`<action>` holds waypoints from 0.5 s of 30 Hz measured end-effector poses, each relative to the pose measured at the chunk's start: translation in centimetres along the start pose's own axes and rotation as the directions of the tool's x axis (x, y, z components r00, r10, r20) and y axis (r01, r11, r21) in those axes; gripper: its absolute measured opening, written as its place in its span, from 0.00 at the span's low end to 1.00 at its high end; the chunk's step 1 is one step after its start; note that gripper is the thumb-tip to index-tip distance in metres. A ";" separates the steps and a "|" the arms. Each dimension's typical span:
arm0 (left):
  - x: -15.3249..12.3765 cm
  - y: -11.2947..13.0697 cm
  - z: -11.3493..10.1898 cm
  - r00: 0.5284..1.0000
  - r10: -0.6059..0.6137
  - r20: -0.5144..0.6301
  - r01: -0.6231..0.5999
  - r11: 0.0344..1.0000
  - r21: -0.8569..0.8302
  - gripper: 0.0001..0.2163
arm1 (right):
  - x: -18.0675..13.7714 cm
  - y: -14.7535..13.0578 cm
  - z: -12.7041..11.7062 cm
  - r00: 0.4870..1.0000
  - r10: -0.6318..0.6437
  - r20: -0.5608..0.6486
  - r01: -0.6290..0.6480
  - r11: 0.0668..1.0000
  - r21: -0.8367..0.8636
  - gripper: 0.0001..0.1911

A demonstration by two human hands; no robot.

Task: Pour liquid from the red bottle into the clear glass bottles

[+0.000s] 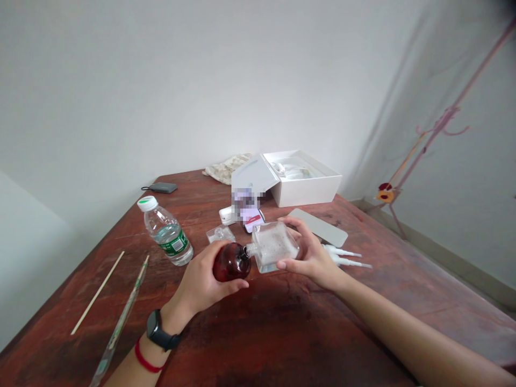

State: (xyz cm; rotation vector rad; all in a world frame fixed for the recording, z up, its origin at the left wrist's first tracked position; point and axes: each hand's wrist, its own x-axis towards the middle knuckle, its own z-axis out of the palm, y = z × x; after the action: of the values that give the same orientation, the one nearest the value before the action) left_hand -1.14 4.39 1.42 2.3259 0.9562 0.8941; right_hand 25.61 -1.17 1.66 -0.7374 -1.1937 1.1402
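Observation:
My left hand (205, 277) is wrapped round a brown glass bottle (231, 263) whose neck points right. In my right hand (312, 252) lies a clear square glass bottle (274, 246), tipped on its side with its threaded neck toward the brown one. The two bottle mouths meet or nearly meet; I cannot tell whether they touch. Bubbly, cloudy liquid shows inside the clear bottle. Just behind the hands is a small clear plastic packet (221, 234). Several white-tipped droppers (346, 258) lie beyond my right wrist.
A water bottle (169, 234) stands at left, near a thin wooden stick (98, 293) and a wrapped stick (121, 322). Behind are a phone (253, 220), a white case (227, 215), an open white box (308, 185), a grey slab (320, 227), a cloth (226, 169) and a grey pouch (163, 187).

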 end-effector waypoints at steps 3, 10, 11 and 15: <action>0.0 0.0 0.0 1.000 0.003 0.004 -0.003 1.000 -0.003 0.38 | 0.0 0.0 0.0 1.000 -0.011 0.005 0.011 1.000 0.013 0.37; -0.1 0.1 0.0 1.000 -0.002 0.006 0.002 1.000 -0.015 0.38 | -0.1 0.0 -0.1 1.000 -0.007 -0.004 0.007 1.000 -0.006 0.36; -0.1 0.1 0.0 1.000 -0.002 0.006 0.002 1.000 -0.013 0.38 | -0.1 0.0 -0.1 1.000 -0.006 -0.002 0.006 1.000 -0.005 0.36; 0.0 0.1 0.1 1.000 0.009 0.002 -0.009 1.000 -0.009 0.38 | -0.1 0.0 -0.3 1.000 0.003 0.019 -0.003 0.999 -0.032 0.37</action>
State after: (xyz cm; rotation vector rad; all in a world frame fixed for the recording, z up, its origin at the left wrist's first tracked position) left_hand -1.08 4.31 1.40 2.3248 0.9396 0.8977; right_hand 25.90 -1.22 1.52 -0.7546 -1.2299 1.1349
